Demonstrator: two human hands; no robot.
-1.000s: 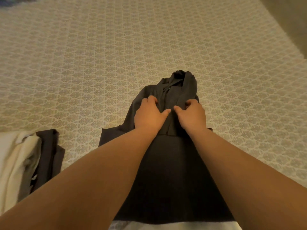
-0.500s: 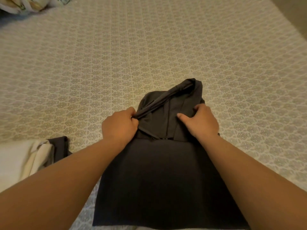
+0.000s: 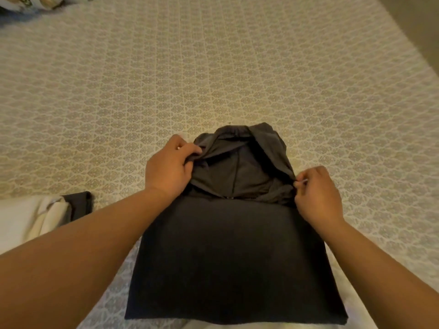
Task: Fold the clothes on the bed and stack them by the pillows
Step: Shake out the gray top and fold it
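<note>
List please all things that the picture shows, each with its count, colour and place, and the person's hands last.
dark garment: one, charcoal, on the bed in front of the person, lower part flat, hood end spread open.
bedspread: one, beige with a pale pattern, covers the bed.
cream cloth: one, off-white, left edge.
dark folded piece: one, charcoal, beside the cream cloth.
patterned fabric: one, multicoloured, top left corner; what it is cannot be told.
left hand: one, grips the hood's left edge.
right hand: one, pinches the hood's right edge.

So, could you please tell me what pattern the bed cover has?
The bed cover has a repeating beige-and-cream lattice of small medallions, seen in the head view.
</note>
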